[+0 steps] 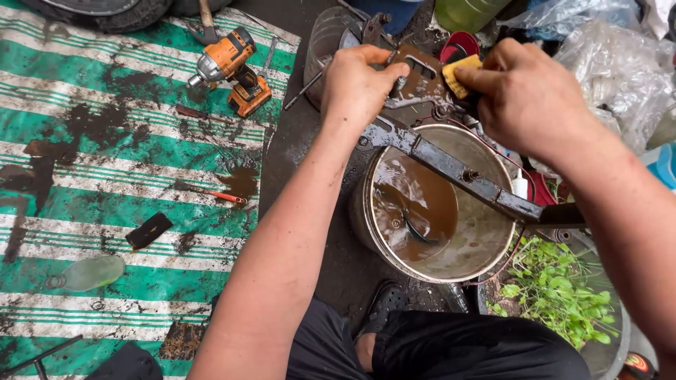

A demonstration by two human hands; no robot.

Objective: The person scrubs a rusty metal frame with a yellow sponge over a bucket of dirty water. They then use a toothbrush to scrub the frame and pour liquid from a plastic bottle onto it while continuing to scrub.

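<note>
Black shorts (451, 348) and a bare knee fill the bottom edge, with a dark sandal (384, 304) on the wet ground just beyond. To the right of the knee a pot of small green plants (556, 292) sits close by. Past the knee stands a round metal bucket (366, 225) holding muddy brown water, with a dark curved piece lying in it. Across the bucket's rim rests a greasy black metal bracket (458, 172), a long flat bar that runs from lower right up to a wider plate at the far side. The left hand (359, 84) is curled shut around the plate end of the bracket, thumb on top, steadying it. The right hand (528, 95) pinches a yellow sponge (458, 74) between thumb and fingers, pressing it against the plate's far right edge. Off to the left spreads a green and white striped tarp (105, 183), stained with dark grime, where a clear plastic bottle (88, 273), a small screwdriver with an orange handle (215, 193) and, farther back, an orange cordless drill (232, 67) lie. Clear plastic bags (620, 67) are heaped at the far right.
</note>
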